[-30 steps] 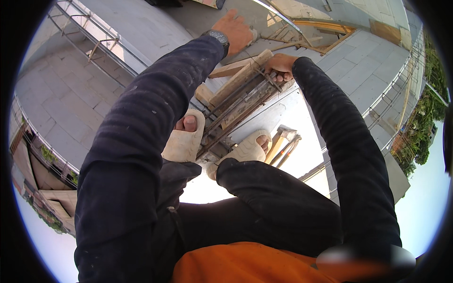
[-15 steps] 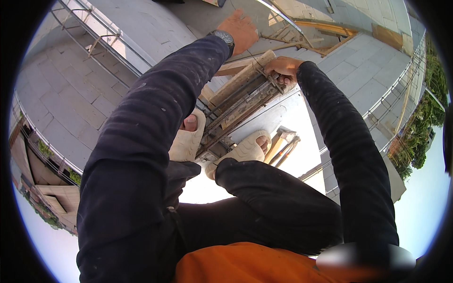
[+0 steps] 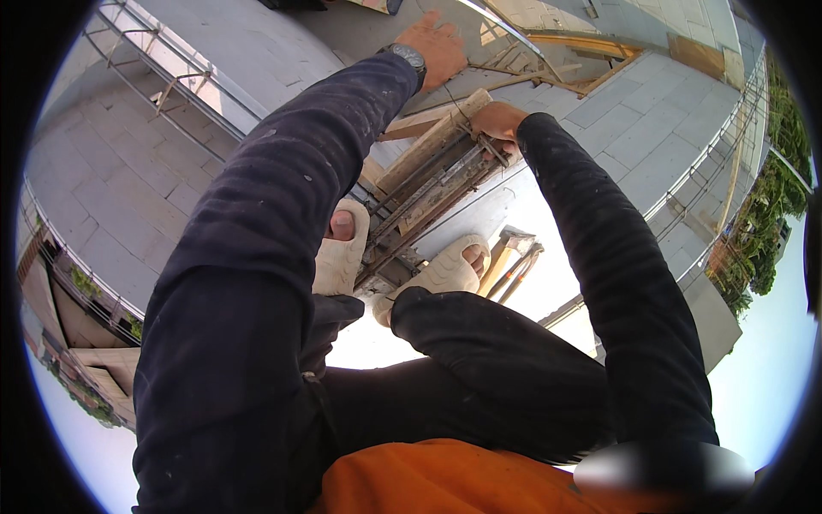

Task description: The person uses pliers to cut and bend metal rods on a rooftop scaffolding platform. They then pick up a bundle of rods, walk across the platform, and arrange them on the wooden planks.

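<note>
My left hand (image 3: 438, 44), with a wristwatch on the wrist, lies flat with fingers apart on a grey concrete surface (image 3: 342, 38) far ahead. My right hand (image 3: 495, 122) is closed around the far end of a bundle of steel bars (image 3: 432, 199) that runs between wooden planks (image 3: 425, 144). Both arms are in dark sleeves. My feet in beige slippers (image 3: 341, 259) stand on either side of the bar bundle.
Grey slab panels (image 3: 128, 180) spread out to the left and right. A metal railing (image 3: 163, 73) runs at the upper left and another at the right edge (image 3: 715, 171). Timber frames (image 3: 582, 47) lie at the top. Trees (image 3: 771, 214) show far right.
My left hand has slid slightly further up and right on the concrete. My right hand stays closed on the bars at nearly the same spot.
</note>
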Demonstrator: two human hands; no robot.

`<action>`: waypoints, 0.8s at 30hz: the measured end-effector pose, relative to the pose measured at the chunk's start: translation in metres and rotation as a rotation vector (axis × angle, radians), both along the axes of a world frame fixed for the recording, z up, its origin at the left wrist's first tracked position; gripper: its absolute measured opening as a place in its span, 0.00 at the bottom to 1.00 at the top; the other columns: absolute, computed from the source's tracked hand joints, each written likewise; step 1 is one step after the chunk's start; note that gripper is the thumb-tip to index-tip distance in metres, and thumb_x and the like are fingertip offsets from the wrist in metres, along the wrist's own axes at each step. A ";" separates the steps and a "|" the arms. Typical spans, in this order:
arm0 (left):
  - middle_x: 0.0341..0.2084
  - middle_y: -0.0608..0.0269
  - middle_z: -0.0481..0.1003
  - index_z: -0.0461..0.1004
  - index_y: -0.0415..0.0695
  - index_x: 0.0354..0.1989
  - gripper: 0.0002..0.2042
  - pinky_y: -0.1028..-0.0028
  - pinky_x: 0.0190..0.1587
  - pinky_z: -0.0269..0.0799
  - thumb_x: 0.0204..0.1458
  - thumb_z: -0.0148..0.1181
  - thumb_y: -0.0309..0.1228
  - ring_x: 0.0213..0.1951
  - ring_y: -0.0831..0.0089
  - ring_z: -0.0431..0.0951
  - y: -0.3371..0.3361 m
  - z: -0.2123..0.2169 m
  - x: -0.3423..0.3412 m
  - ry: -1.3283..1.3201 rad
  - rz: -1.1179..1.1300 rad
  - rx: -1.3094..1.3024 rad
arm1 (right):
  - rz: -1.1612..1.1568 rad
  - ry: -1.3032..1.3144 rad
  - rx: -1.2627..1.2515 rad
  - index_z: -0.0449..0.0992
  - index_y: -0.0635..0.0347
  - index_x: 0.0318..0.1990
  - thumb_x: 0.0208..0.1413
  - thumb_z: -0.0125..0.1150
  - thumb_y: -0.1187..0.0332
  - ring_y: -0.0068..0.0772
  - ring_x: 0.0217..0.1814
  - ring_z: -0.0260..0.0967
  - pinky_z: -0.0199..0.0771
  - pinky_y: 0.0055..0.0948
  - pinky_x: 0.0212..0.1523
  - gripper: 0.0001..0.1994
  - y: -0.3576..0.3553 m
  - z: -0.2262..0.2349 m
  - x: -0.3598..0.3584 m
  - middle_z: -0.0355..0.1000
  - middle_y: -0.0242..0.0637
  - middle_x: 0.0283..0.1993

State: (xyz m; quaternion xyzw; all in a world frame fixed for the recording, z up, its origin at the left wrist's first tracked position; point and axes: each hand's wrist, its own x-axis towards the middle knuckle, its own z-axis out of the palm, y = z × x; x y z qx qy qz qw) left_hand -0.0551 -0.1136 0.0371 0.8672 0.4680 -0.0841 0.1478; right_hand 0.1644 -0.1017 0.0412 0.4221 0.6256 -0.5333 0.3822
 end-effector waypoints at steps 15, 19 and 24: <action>0.45 0.67 0.78 0.82 0.57 0.48 0.13 0.51 0.71 0.52 0.60 0.54 0.30 0.59 0.67 0.73 -0.010 -0.003 -0.001 -0.027 -0.005 0.030 | -0.492 -0.222 -0.084 0.80 0.63 0.45 0.59 0.55 0.68 0.24 0.17 0.68 0.53 0.27 0.14 0.12 -0.006 0.001 -0.003 0.82 0.38 0.29; 0.44 0.68 0.78 0.81 0.55 0.48 0.13 0.52 0.71 0.53 0.59 0.54 0.29 0.58 0.66 0.74 -0.021 0.006 -0.006 -0.071 -0.013 0.035 | -0.664 -0.279 -0.137 0.80 0.62 0.45 0.59 0.55 0.68 0.23 0.18 0.67 0.60 0.27 0.17 0.12 -0.007 0.015 -0.016 0.83 0.36 0.32; 0.42 0.66 0.78 0.80 0.52 0.46 0.11 0.54 0.70 0.55 0.57 0.57 0.29 0.55 0.66 0.75 -0.035 0.001 -0.007 -0.107 0.020 0.073 | -0.754 -0.256 -0.075 0.80 0.60 0.45 0.58 0.56 0.68 0.22 0.25 0.71 0.66 0.28 0.22 0.11 -0.015 0.014 -0.020 0.84 0.34 0.36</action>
